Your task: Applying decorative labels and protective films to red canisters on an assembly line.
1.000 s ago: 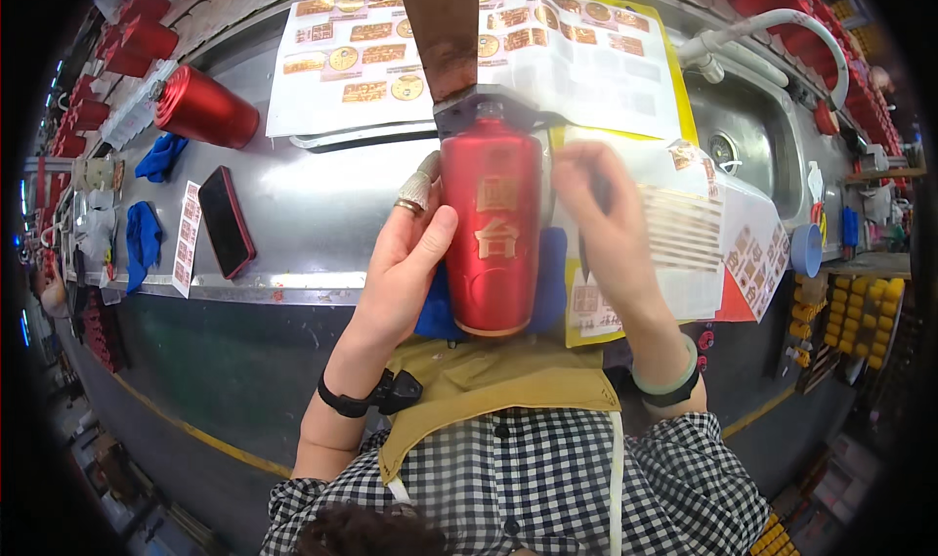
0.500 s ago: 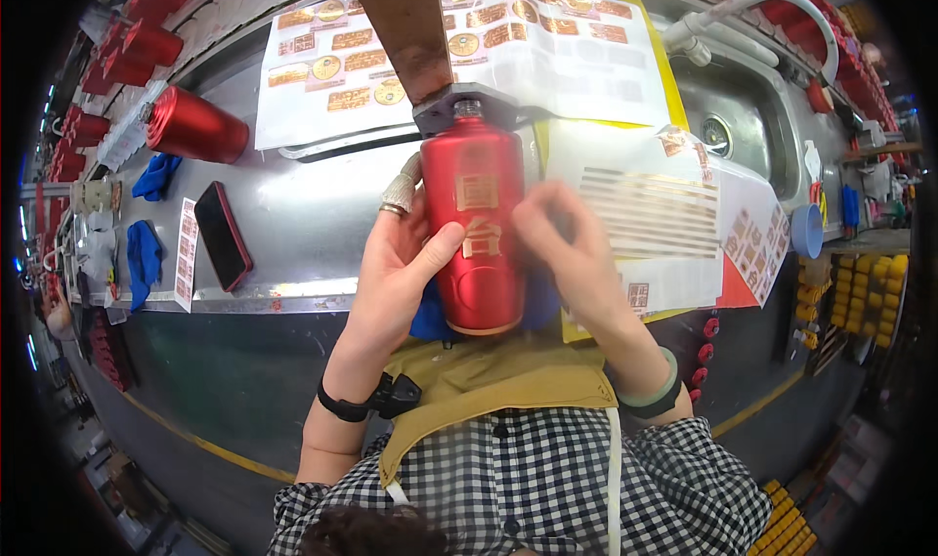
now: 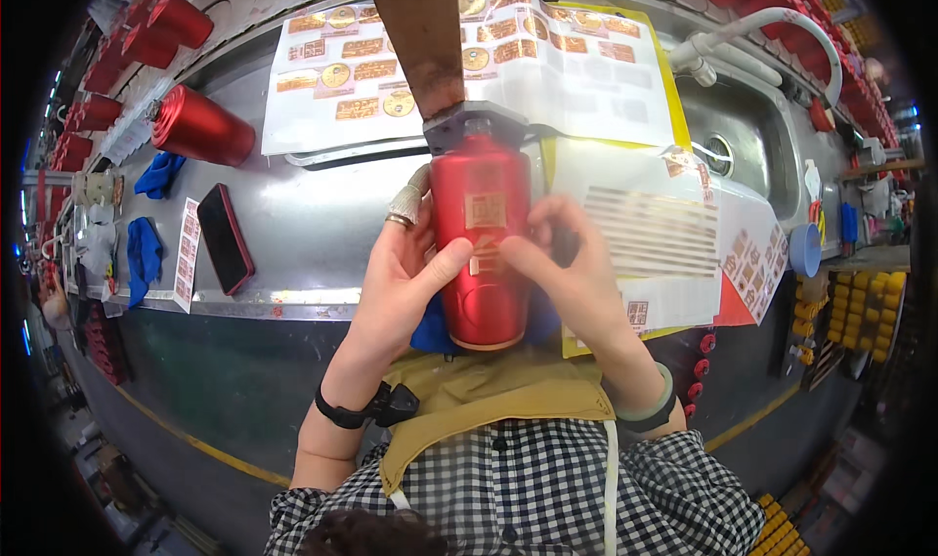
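Lower gold character [image 3: 485,251] partly hidden

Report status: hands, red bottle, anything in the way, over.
Left hand on left side of red bottle; right hand at its right, slightly blurred. Neck at dark bracket. Thumbs partly hide lower gold marking.

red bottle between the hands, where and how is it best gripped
Probably the rounded body of the red bottle, from the left, where the left hand holds it: the neck meets a dark bracket, and the right hand is at the right side.
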A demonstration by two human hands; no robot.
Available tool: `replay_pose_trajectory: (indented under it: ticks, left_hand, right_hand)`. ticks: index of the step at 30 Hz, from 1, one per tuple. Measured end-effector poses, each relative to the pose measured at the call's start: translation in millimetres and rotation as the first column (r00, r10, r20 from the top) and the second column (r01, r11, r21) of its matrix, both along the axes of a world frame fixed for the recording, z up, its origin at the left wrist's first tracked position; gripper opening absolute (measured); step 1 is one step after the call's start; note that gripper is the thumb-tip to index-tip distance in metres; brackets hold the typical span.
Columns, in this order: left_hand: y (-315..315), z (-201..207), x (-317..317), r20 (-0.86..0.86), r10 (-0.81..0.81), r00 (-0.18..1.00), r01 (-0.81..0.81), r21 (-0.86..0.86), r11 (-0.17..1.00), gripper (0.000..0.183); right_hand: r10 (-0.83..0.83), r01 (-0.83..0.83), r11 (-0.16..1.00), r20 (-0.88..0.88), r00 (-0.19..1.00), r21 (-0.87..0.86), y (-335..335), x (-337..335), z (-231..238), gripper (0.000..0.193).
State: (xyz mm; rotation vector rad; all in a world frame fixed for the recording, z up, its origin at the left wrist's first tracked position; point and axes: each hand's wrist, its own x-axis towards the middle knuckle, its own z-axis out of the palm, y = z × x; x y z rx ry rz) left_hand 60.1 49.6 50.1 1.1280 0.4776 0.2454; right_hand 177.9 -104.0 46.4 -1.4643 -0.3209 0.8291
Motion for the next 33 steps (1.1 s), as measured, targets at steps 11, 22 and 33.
replay_pose_trajectory:
  ticks: [11,22,33]
  left_hand:
    - [5.6,0.3,20.4,-0.009,0.056,0.998,-0.056,-0.044,0.997,0.079]
    - [7.7,2.6,19.2,0.000,0.051,0.999,-0.051,-0.047,0.998,0.080]
    - [7.1,2.9,24.7,-0.020,0.064,0.998,-0.064,-0.018,0.998,0.080]
  right_hand:
    - [-0.093,0.096,0.995,0.105,0.990,-0.027,20.2,6.4,3.6,0.027]
    - [-0.092,0.095,0.995,0.083,0.992,-0.028,20.5,6.1,3.9,0.028]
    - [-0.105,0.107,0.994,0.088,0.991,-0.020,25.6,6.4,6.6,0.030]
